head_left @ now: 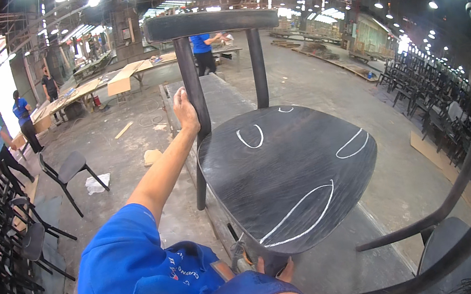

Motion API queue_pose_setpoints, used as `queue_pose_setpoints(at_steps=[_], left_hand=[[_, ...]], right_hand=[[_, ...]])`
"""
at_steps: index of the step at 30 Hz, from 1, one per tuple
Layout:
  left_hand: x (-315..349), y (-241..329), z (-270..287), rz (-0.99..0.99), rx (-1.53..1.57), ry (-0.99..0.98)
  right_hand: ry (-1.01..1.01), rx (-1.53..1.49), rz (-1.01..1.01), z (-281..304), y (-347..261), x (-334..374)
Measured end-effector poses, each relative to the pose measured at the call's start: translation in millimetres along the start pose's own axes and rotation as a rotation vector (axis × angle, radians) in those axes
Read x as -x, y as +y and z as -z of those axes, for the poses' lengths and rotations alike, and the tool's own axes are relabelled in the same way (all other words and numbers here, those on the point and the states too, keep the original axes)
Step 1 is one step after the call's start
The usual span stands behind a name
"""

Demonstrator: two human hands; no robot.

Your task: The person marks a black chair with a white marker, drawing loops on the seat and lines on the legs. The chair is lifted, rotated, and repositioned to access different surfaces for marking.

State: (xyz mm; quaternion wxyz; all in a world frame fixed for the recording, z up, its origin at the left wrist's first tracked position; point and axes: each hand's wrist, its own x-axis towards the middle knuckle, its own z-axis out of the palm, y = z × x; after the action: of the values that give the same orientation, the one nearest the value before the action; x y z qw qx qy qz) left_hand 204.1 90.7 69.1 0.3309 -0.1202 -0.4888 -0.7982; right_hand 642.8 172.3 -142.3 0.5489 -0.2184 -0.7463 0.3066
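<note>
A black wooden chair [286, 170] stands in front of me on a grey worktop [345, 257], its backrest [210, 23] at the far side. White chalk-like loops are drawn on its seat, near the front edge, the right side and the back. My left hand [185, 113] grips the left back post, fingers pointing upward and thumb side hidden. Below the front edge of the seat, my right hand [286, 272] is wrapped around a front leg. Only some of its fingers show; the seat and my blue sleeve cover the rest.
Another dark chair [448, 250] is close at the lower right, its curved frame reaching toward me. Stacked black chairs line the right [438, 108] and left sides. A single chair [69, 169] stands on the floor at left. Several people are near long tables [82, 93] farther back.
</note>
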Motion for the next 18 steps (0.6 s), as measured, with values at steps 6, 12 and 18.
queue_pose_setpoints(at_steps=[6, 12, 18], left_hand=[[-2.4, -3.1, -14.5, -0.109, -0.044, -0.029], [5.0, 3.3, -26.7, -0.341, -0.025, -0.035], [-25.0, 44.4, -26.5, -0.43, -0.263, -0.091]], right_hand=[[0.053, 0.044, -0.118, -14.0, 4.0, -0.5], [0.052, -0.025, -0.04, -27.8, 14.8, -6.9], [-0.017, -0.009, 0.104, -35.2, 32.3, -2.5]])
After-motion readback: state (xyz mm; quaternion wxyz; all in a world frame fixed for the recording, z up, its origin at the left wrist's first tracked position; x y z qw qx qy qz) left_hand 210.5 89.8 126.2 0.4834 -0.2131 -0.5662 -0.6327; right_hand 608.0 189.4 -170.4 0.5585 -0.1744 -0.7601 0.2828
